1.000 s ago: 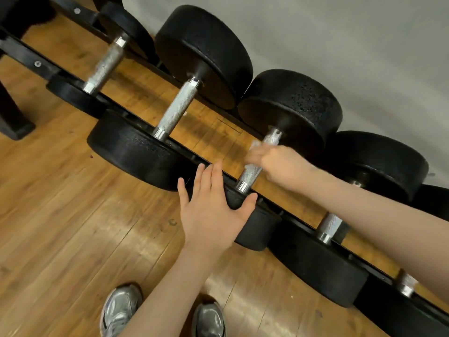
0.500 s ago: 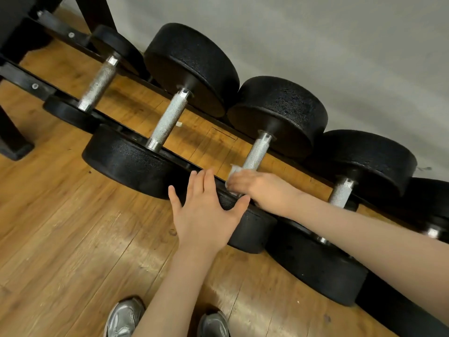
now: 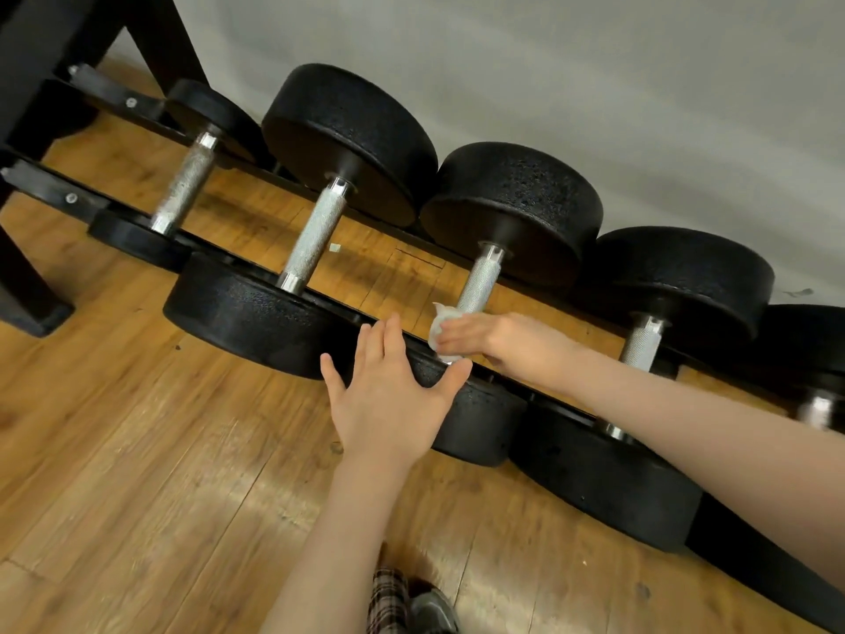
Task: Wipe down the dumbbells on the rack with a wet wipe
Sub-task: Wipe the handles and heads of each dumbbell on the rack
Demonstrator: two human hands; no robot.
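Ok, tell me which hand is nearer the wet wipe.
Right. The right hand holds the wipe against the handle; the left hand rests flat on that dumbbell's near head, just below.

I see open gaps between neighbouring handles (image 3: 314, 234); black heads (image 3: 352, 135) and front rail (image 3: 329, 308) block either end.

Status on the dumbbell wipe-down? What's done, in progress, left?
Done: cannot tell; no handle looks visibly wet or different. In hand: the right hand grips a wet wipe around the near end of the third dumbbell's handle, while the left hand rests flat on its front weight. Left: at least that handle's bare upper part; the other dumbbells are unclear.
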